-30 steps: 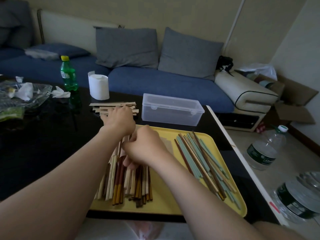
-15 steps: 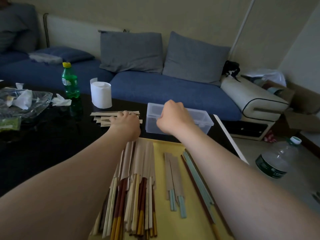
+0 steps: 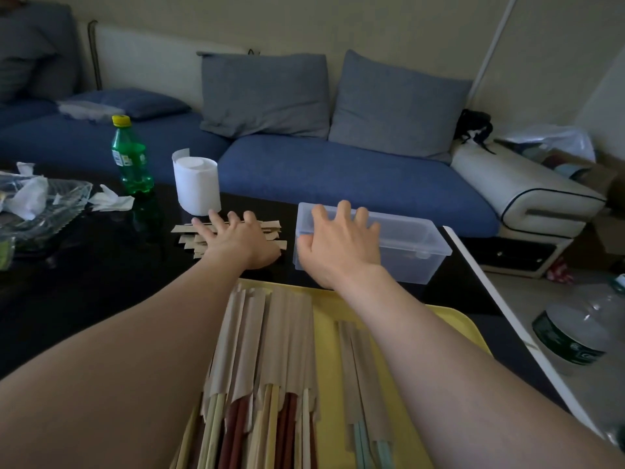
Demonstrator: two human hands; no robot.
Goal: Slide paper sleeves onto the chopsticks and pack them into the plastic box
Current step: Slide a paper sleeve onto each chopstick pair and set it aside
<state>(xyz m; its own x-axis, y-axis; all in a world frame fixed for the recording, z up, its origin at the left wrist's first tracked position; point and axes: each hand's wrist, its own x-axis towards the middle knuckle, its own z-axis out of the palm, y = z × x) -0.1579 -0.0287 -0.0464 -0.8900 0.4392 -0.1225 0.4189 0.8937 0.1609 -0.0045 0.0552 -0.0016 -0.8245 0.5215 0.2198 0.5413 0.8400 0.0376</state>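
Note:
A clear plastic box [image 3: 412, 247] with its lid on stands on the black table beyond the yellow tray [image 3: 449, 324]. My right hand [image 3: 338, 243] lies over the box's left end with fingers spread. My left hand [image 3: 236, 240] rests flat, fingers spread, on a loose stack of empty paper sleeves [image 3: 274, 228] left of the box. On the tray lie several sleeved chopsticks [image 3: 267, 360] in cream, brown and yellow, and a sleeved pale blue pair [image 3: 363, 384] to their right.
A toilet paper roll [image 3: 196, 184] and a green bottle [image 3: 130, 157] stand behind the sleeves. A glass dish with crumpled tissue [image 3: 30, 201] sits far left. The table's white edge [image 3: 500, 309] runs at right, with water bottles [image 3: 581, 330] beyond it. A blue sofa is behind.
My right hand left the chopsticks on the tray, reached forward to the box and spread its fingers over the lid. My left hand moved onto the sleeve stack and flattened.

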